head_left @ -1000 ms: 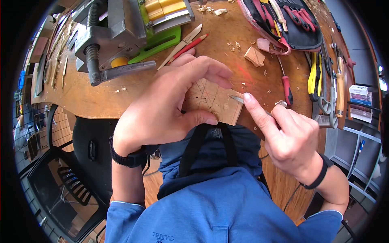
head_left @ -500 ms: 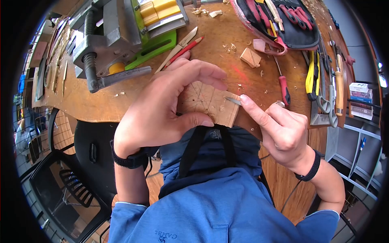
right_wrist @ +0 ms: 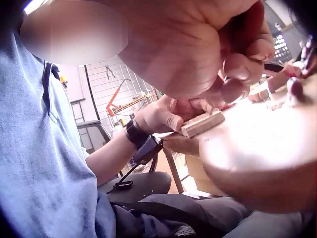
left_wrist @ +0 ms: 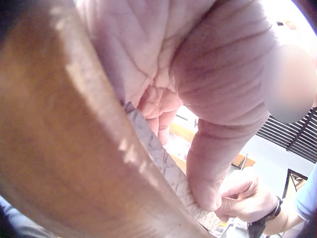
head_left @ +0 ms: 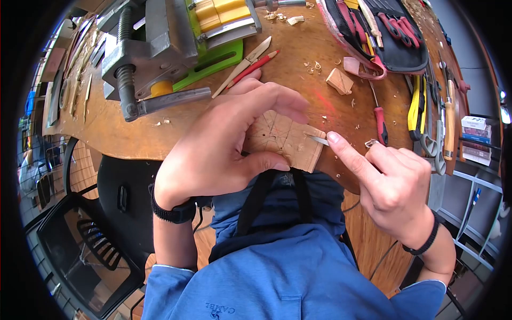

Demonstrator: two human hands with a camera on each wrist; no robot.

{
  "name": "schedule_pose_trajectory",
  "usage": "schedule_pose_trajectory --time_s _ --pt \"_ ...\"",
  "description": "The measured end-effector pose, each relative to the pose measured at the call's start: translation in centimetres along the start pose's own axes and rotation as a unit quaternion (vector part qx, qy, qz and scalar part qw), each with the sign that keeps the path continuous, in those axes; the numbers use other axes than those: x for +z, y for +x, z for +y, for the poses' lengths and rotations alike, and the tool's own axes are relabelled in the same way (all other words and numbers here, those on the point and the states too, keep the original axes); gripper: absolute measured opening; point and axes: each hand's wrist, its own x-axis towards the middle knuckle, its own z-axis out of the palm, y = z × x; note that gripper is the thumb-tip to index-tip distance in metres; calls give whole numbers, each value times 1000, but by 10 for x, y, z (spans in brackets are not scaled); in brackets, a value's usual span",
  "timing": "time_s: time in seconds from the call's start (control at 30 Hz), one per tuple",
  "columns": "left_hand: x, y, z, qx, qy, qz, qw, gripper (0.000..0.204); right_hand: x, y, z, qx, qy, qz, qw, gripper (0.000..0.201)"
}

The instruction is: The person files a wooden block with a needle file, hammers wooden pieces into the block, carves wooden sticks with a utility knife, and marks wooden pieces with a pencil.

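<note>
A flat wooden block (head_left: 288, 140) with pencil lines lies at the table's front edge in the head view. The left hand (head_left: 218, 141) grips it, thumb on the near side and fingers arched over the far side. The right hand (head_left: 392, 186) holds a small blade (head_left: 318, 140), index finger extended along its back, its tip on the block's right part; the handle is hidden in the palm. In the left wrist view the left thumb (left_wrist: 205, 168) presses on the block (left_wrist: 168, 173). The right wrist view shows the block's edge (right_wrist: 203, 124) beside the curled right fingers (right_wrist: 242, 74).
A metal vise (head_left: 154, 58) stands at the back left, with a red pencil (head_left: 253, 68) near it. Behind the hands lie a small wood piece (head_left: 340, 81), a red-handled tool (head_left: 380, 125) and an open tool pouch (head_left: 397, 48). Shavings are scattered about.
The head view has shifted slightly. The left hand keeps its grip on the block, and the blade stays at the block's right part with small changes in angle.
</note>
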Motion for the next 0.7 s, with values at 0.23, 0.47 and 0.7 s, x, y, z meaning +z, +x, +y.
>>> schedule_pose_trajectory --time_s 0.23,0.47,0.7 --pt "-2 1 0 9 1 -9 1000 68 -28 31 6 -79 -96 -48 991 55" --pt "0 0 -3 28 11 -2 1000 67 8 9 13 7 96 -20 995 60" --pt "0 -2 -2 23 13 2 1000 66 52 -13 2 45 161 122 978 67"
